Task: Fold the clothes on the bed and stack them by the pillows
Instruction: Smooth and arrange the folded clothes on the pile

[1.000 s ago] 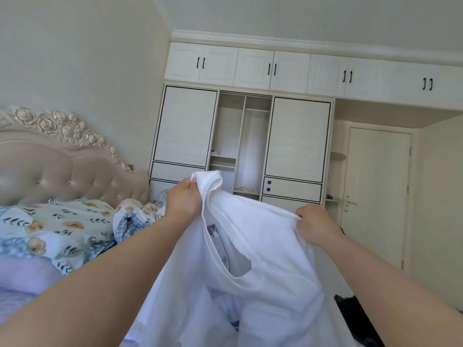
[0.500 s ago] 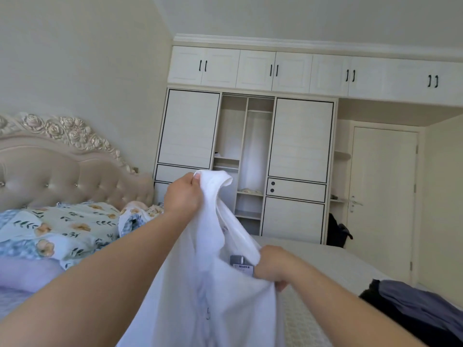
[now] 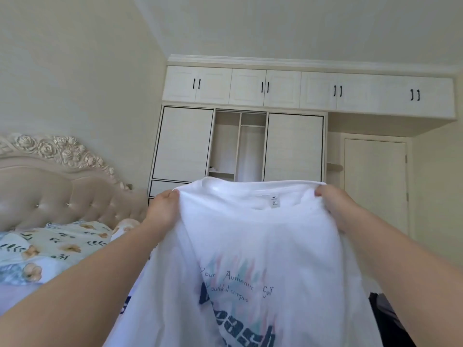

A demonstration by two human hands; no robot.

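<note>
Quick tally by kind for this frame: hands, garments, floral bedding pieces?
Hands: 2, left hand and right hand, each gripping a shoulder of the shirt.
Garments: 2, white printed T-shirt and a dark garment at lower right, partly hidden.
Floral bedding: 1, floral pillow.
Total: 5

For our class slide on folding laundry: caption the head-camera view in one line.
Both hands, left hand and right hand, hold a white printed cotton T-shirt up by its shoulders.
</note>
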